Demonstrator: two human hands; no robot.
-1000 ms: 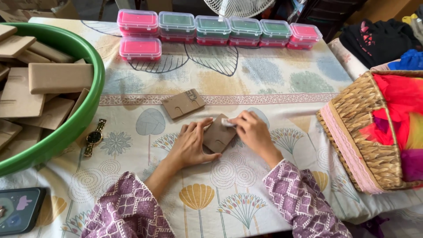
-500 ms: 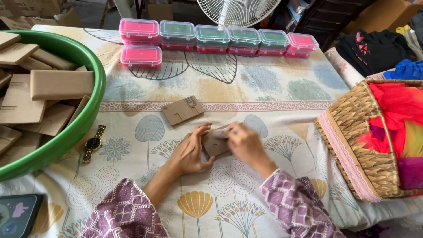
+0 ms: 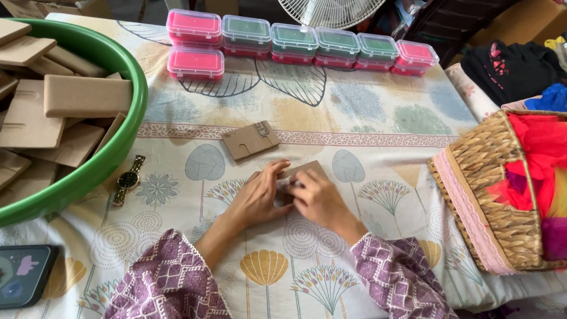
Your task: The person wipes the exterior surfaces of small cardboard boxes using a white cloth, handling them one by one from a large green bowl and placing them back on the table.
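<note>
Head view: both hands meet near the middle of the worktop, toward its near edge. Left hand point(image 3: 258, 198) lies flat with fingers pressed on a small brown cardboard piece point(image 3: 302, 171), pinning it down. Right hand point(image 3: 317, 198) curls over the same piece, fingertips pinching at its near edge, probably folding or pushing a flap; both grips are closed on the card, not clenched into fists. Piece rests on the cloth so it can be pressed against something firm.

A second flat card point(image 3: 250, 139) sits just beyond the hands, apart from them. Green tub point(image 3: 127, 127) at the left edge is full of folded brown boxes point(image 3: 87, 95), within reach of the left arm. Wristwatch point(image 3: 126, 179) lies beside the tub. Phone point(image 3: 23, 275) at near-left corner. Row of small lidded plastic boxes point(image 3: 295, 42), pink and green, along the far edge. Wicker basket point(image 3: 493, 195) with bright cloth at the right edge.

Worktop is covered by a floral printed cloth point(image 3: 378, 112). Fan point(image 3: 331, 10) stands behind; dark clothes are piled far right.
</note>
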